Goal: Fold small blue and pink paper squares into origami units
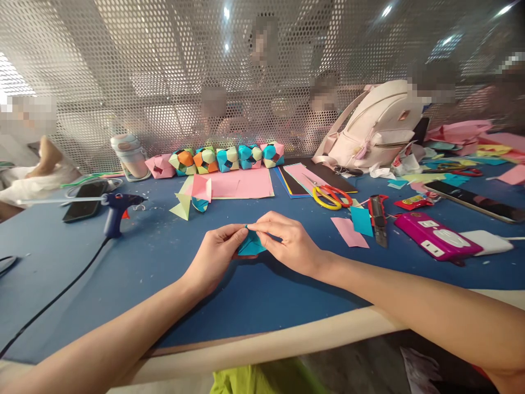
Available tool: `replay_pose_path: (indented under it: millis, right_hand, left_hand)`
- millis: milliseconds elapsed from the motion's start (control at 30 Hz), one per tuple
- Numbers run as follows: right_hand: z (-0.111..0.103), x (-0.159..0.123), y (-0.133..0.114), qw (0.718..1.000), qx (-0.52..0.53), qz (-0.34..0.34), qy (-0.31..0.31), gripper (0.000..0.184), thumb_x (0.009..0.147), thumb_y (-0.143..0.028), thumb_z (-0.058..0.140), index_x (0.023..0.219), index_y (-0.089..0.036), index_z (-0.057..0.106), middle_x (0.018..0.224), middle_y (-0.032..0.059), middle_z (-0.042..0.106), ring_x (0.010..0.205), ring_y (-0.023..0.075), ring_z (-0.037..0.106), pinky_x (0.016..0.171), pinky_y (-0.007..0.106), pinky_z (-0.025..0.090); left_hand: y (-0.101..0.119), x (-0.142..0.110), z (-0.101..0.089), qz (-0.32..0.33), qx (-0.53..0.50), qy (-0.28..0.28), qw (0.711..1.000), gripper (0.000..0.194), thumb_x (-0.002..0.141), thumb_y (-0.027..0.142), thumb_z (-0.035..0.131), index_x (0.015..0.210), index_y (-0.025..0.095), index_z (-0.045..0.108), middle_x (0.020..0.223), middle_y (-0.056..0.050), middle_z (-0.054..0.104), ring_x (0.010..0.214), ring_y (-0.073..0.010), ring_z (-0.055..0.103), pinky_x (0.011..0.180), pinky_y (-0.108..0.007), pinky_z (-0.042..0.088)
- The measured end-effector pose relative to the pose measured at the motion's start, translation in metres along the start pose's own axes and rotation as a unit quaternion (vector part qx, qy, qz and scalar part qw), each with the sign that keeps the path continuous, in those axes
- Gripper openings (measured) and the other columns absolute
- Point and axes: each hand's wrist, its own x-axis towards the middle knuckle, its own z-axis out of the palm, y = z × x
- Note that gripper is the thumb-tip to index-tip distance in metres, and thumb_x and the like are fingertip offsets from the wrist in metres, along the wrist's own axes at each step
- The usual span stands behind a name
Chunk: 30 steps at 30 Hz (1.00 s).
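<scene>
Just above the blue table, a small piece of blue paper [251, 246] is held between both hands. My left hand [219, 249] pinches its left side, the thumb on the near face. My right hand [289, 241] closes on the top and right edge, its fingertips meeting the left thumb at the upper corner. Crease lines show on the paper; its far side is hidden. Beyond the hands lie loose folded pieces in pink [202, 187] and pale green [180, 207]. Farther back stands a row of several folded paper balls [227, 158] in mixed colours.
A glue gun [117, 210] stands at left near a phone [84, 202] and a bottle [129, 156]. At right are scissors [330, 196], a utility knife [378, 219], a purple power strip [437, 235] and another phone [476, 200]. A backpack [371, 126] leans on the perforated screen [164, 71].
</scene>
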Motion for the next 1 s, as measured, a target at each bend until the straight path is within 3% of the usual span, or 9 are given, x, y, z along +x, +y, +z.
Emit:
replay_pose_path:
  millis: [167,300,700,1000]
  right_hand:
    - [0.0011,0.0007,-0.0003,1.0,-0.002,0.001,0.0,0.027,0.086,-0.009,0.047,0.101,-0.02,0.067,0.083,0.0047,0.061,0.074,0.0114,0.059,0.067,0.024,0.052]
    - [0.0015,0.0014,-0.0009,1.0,-0.003,0.002,0.004,0.026,0.087,-0.01,0.047,0.1,-0.019,0.068,0.084,0.0055,0.062,0.075,0.0116,0.059,0.067,0.024,0.052]
    - [0.0016,0.001,-0.0033,1.0,0.002,-0.004,-0.005,0.026,0.087,-0.009,0.047,0.1,-0.018,0.067,0.083,0.0055,0.062,0.075,0.0116,0.059,0.067,0.024,0.052]
    - [0.0043,0.0011,-0.0089,1.0,0.016,0.024,0.004,0.022,0.088,-0.013,0.049,0.101,-0.018,0.065,0.087,0.0059,0.064,0.079,0.0128,0.062,0.07,0.025,0.053]
  left_hand:
    - [0.0018,-0.0017,-0.001,0.042,0.11,0.035,0.992,0.03,0.078,0.041,0.062,0.088,0.014,0.073,0.061,0.002,0.054,0.054,-0.0086,0.038,0.049,-0.021,0.032]
    - [0.0031,-0.0031,-0.0024,0.065,0.179,0.045,0.981,0.032,0.079,0.042,0.061,0.09,0.015,0.073,0.059,0.002,0.051,0.056,-0.0096,0.036,0.05,-0.022,0.029]
    - [0.0027,-0.0024,-0.0019,0.082,0.19,0.065,0.976,0.028,0.078,0.041,0.061,0.074,0.015,0.071,0.057,0.002,0.05,0.055,-0.0097,0.036,0.05,-0.021,0.03]
    - [0.0017,-0.0039,-0.0003,0.09,0.198,0.094,0.972,0.027,0.077,0.038,0.06,0.081,0.014,0.073,0.062,0.001,0.058,0.058,-0.0116,0.044,0.053,-0.022,0.033]
